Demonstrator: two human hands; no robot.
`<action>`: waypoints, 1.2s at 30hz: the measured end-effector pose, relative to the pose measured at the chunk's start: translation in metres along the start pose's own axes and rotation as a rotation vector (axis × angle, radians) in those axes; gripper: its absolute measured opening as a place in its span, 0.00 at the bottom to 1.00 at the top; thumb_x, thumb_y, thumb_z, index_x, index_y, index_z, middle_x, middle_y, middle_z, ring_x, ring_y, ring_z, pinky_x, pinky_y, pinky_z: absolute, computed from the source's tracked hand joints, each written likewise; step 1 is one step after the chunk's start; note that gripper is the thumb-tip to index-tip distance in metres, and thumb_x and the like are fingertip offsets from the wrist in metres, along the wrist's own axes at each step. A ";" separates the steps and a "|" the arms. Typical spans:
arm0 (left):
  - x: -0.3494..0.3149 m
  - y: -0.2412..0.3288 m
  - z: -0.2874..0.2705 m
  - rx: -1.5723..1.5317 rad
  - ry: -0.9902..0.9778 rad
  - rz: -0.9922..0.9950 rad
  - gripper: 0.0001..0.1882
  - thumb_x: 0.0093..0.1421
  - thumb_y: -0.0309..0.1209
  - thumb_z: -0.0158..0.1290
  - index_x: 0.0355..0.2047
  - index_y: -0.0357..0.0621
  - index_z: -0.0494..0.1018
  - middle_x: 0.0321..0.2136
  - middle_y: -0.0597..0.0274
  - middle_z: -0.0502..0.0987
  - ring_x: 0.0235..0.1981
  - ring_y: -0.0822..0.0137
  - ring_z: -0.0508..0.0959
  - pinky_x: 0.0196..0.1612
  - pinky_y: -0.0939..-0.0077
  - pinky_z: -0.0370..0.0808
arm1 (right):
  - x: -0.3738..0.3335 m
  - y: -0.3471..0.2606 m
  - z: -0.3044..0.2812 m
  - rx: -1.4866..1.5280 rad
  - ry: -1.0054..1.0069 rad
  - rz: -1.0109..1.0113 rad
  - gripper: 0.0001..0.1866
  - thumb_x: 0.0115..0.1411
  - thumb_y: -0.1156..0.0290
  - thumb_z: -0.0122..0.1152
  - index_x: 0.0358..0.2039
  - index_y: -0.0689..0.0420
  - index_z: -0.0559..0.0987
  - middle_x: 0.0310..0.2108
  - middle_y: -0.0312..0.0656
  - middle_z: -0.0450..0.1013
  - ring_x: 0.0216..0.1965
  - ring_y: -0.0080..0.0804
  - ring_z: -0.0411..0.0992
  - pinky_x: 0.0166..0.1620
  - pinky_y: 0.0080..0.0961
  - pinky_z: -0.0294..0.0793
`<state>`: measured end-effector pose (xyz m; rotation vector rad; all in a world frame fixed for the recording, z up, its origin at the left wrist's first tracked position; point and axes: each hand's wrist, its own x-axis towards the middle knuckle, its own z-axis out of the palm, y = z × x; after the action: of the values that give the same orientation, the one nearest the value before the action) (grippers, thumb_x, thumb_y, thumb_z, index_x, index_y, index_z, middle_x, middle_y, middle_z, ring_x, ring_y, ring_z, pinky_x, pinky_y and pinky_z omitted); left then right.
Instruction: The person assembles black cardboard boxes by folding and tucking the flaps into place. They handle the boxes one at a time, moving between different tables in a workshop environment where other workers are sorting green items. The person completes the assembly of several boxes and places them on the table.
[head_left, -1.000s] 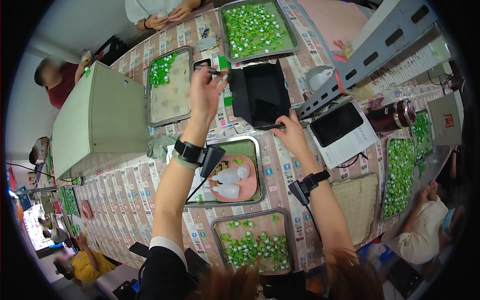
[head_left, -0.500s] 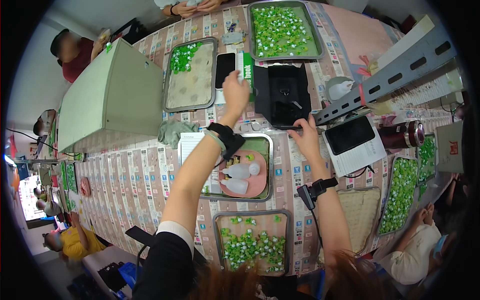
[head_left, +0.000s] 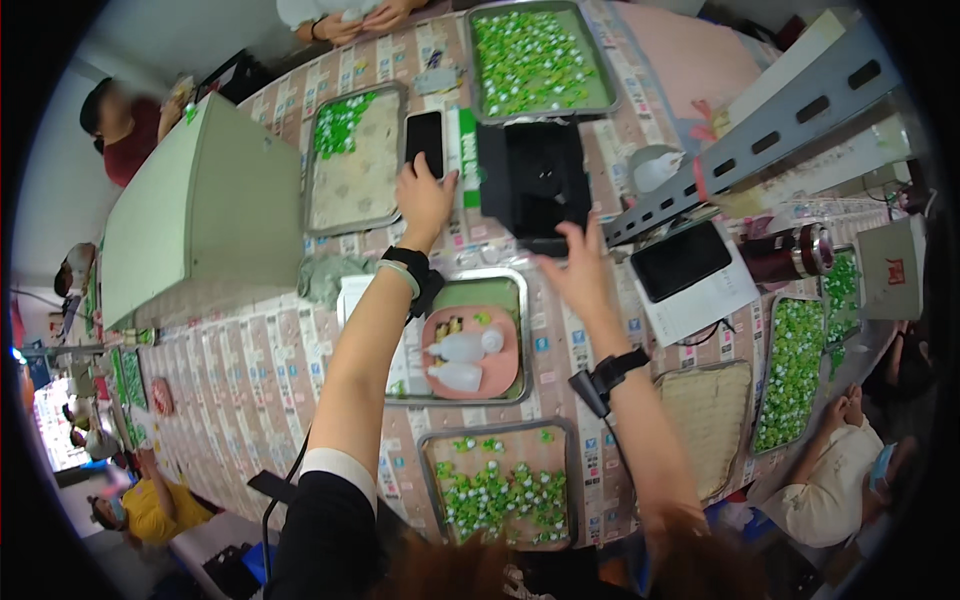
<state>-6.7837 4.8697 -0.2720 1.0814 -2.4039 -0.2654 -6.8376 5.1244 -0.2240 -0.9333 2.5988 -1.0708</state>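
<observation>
My left hand reaches over the lower end of a black smartphone, thumb apart from the fingers. Whether the fingertips press on it I cannot tell. The phone lies between a metal tray, partly filled with small green pieces, and a green-and-white book. Right of the book is an opened black box with a dark, hard-to-read inside. My right hand hovers by the box's near edge, fingers spread and nothing in them. Both wrists carry black strapped devices.
A pink dish with white squeeze bottles sits in a tray below my hands. A slotted metal bar slants in from the right. Another phone, a dark flask and a large pale green box flank the workspace.
My left hand has moved left from the book onto the phone's lower end. My right hand has come off the black box's near corner, fingers spreading. The whole view has shifted slightly.
</observation>
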 end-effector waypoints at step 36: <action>-0.007 0.153 -0.074 -0.125 -0.688 0.607 0.19 0.54 0.41 0.49 0.42 0.43 0.70 0.34 0.52 0.76 0.35 0.51 0.75 0.35 0.61 0.72 | 0.009 0.011 -0.008 -0.001 -0.050 -0.041 0.31 0.47 0.71 0.59 0.52 0.59 0.62 0.58 0.57 0.49 0.54 0.53 0.58 0.51 0.33 0.63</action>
<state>-6.8414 4.9787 -0.1555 0.1585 -3.1168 -0.6375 -6.8534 5.1296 -0.2248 -1.0043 2.5513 -1.0426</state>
